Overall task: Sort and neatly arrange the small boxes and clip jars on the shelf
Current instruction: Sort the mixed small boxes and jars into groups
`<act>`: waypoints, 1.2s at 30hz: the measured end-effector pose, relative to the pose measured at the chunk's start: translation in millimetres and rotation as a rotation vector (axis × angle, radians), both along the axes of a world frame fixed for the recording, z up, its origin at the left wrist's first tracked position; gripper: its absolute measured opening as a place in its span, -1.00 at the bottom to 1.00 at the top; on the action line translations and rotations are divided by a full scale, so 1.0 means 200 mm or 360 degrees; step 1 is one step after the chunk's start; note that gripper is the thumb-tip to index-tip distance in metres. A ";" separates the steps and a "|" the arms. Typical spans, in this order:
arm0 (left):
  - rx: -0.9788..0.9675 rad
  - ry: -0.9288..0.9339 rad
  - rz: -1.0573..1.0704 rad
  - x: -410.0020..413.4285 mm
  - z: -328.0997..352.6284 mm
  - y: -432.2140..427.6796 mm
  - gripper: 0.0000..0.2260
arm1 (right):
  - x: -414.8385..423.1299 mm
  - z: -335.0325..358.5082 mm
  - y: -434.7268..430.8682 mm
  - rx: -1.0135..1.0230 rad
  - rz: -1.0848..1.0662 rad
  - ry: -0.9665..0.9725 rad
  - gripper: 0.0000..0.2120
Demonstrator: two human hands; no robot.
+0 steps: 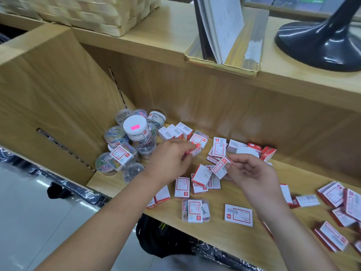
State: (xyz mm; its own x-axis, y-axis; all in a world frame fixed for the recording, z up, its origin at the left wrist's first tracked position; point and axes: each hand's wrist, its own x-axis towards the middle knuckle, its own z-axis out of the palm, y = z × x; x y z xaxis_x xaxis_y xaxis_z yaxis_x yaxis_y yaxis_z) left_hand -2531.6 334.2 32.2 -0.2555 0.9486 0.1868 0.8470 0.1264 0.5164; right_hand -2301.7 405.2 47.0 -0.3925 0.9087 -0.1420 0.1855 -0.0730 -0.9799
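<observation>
The left hand (pixel 168 159) hovers over the back-left part of the shelf (pixel 218 198). Its fingers (pixel 184 154) are curled and pinch a red-and-white small box (pixel 193 151), just in front of a row of three upright boxes (pixel 175 131) standing against the shelf's back wall. The right hand (pixel 254 173) is over the middle of the shelf. Its thumb and forefinger pinch a second small box (pixel 220 167), tilted, label up; the other fingers (pixel 252 174) are loosely curled.

The clip jars (pixel 127 151) crowd the back-left corner, stacked and leaning on one another. Most are clear and show coloured or silver clips. The topmost is a white-lidded jar (pixel 135 127) with a pink sticker.

Loose small boxes (pixel 197 180) lie scattered across the middle of the shelf, some flat, some overlapping. A clear clip case (pixel 196 210) and a flat white box (pixel 238 214) lie near the front edge. More red-sided boxes (pixel 340 208) are heaped towards the right end.

On the ledge above sit a woven basket (pixel 88 14), a gold tray (pixel 220 65) holding upright cards, and a glossy black stand base (pixel 320 45). A black bag (pixel 166 239) lies on the floor below the shelf's front edge.
</observation>
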 end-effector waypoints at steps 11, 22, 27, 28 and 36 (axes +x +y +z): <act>0.0203 -0.0700 -0.0180 0.68 0.15 -0.06 -0.70 | 0.46 0.12 -0.10 0.0184 -0.0260 -0.0157 -0.84; -0.0151 -0.0571 -0.0703 1.60 -0.02 -0.02 -0.72 | 1.47 0.05 -0.22 0.0231 -0.0537 -0.0693 -0.88; -0.0081 -0.0429 -0.0698 1.81 -0.08 0.08 -0.76 | 1.70 -0.07 -0.14 0.0329 -0.0789 -0.0874 -0.89; -0.0050 -0.0373 -0.0679 1.85 -0.10 0.11 -0.77 | 1.72 -0.09 -0.11 0.0338 -0.0830 -0.0890 -0.91; 0.0178 0.0289 -0.0640 1.90 -0.24 0.22 -0.65 | 1.74 -0.22 -0.11 0.0856 -0.0837 -0.1445 -0.88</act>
State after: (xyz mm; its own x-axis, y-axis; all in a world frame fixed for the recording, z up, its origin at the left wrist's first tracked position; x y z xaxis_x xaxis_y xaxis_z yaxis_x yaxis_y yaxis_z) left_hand -2150.7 377.4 -15.5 0.1752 0.9373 0.3013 0.8955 -0.2789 0.3469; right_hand -1954.1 382.9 3.2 0.0956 0.9569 0.2744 0.9013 0.0338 -0.4319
